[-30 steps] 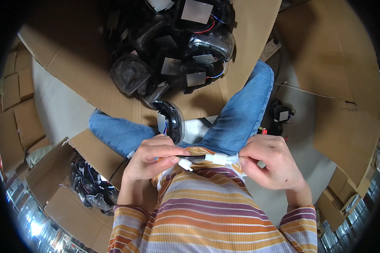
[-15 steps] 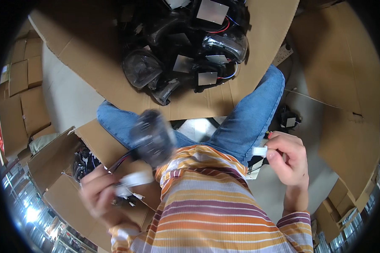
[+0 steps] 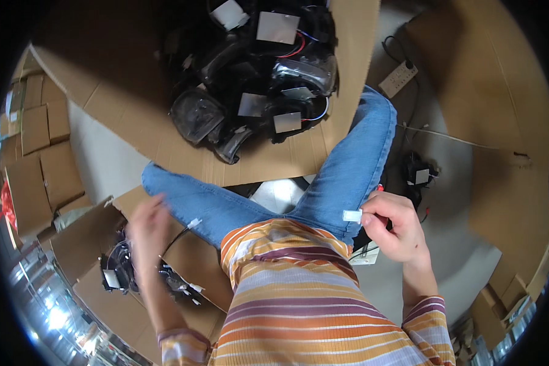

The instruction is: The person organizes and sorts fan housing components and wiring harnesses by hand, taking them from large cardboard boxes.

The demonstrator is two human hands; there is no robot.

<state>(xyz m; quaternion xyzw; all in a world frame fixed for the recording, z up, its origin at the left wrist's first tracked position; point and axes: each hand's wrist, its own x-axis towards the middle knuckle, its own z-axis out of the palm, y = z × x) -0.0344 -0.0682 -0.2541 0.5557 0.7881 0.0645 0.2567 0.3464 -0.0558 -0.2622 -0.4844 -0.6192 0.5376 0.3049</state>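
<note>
"In the head view, what has the right hand got?"

"A white plastic plug, at 4 o'clock. It's little, short and boxy. The thumb and a finger pinch it, above the blue jeans."

"And the left hand?"

"It's at 8 o'clock, all blurry. I can't tell if it's spread or pinching."

"What's in the boxes?"

"The big cardboard box at 12 o'clock has dark plastic lamps and shiny grey squares. The smaller cardboard box at 8 o'clock has a black heap and white plug tips."
</note>
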